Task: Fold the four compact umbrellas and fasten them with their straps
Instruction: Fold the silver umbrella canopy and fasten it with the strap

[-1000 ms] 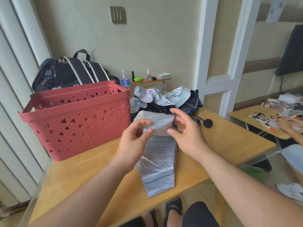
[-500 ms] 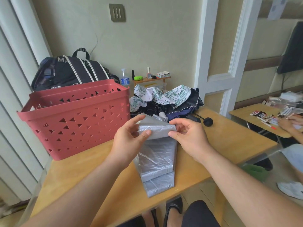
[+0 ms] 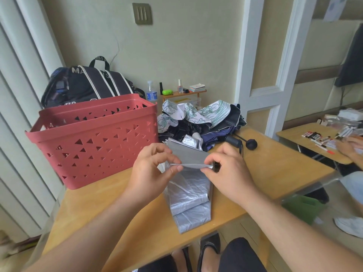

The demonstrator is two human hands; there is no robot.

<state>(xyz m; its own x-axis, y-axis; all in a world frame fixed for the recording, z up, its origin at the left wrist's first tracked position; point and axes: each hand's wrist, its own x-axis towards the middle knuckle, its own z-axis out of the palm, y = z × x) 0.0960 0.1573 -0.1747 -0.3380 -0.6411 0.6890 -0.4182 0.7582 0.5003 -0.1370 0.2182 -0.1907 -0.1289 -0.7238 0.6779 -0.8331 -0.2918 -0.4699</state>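
Observation:
A silver compact umbrella lies on the wooden table, its canopy folded in flat pleats that reach the near edge. My left hand pinches the left end of a folded silver panel edge above it. My right hand pinches the right end of that same edge. Behind them lies a heap of unfolded umbrellas, white with a green pattern, black and navy. A black umbrella handle and a round black knob stick out of the heap to the right.
A red perforated basket stands on the table's left part. A dark bag sits behind it. A small shelf with bottles stands by the wall. At the right, another person's hand is over a second table with markers.
Both hands have lowered the silver panel and drawn its edge taut between them. The fold now shows edge-on instead of as a flat face.

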